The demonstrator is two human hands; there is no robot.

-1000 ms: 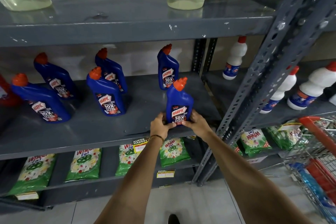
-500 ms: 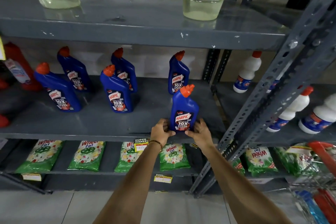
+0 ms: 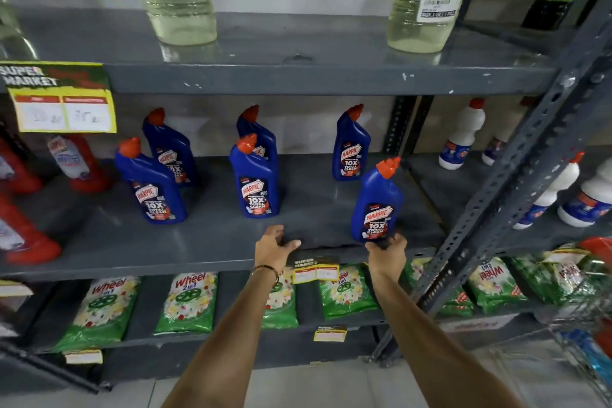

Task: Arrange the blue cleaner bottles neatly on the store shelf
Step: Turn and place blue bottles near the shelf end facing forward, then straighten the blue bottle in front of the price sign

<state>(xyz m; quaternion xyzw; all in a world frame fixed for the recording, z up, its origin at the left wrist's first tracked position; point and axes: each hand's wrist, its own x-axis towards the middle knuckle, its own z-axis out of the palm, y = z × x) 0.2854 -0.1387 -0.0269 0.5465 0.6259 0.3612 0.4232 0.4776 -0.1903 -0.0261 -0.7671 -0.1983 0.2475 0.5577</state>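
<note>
My left hand (image 3: 273, 245) has let go since a moment ago — it now lies open on the shelf (image 3: 205, 242) edge, well left of the blue bottle (image 3: 377, 205). My right hand (image 3: 385, 250) alone keeps its grip on the bottle's base, tilted right, at the shelf's front — another bottle (image 3: 351, 146) stands behind it.

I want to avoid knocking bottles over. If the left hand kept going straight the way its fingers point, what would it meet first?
Probably the front-middle blue bottle: the left hand rests open on the shelf, fingers pointing back and slightly left, with bare shelf between. Depth is hard to judge.
</note>
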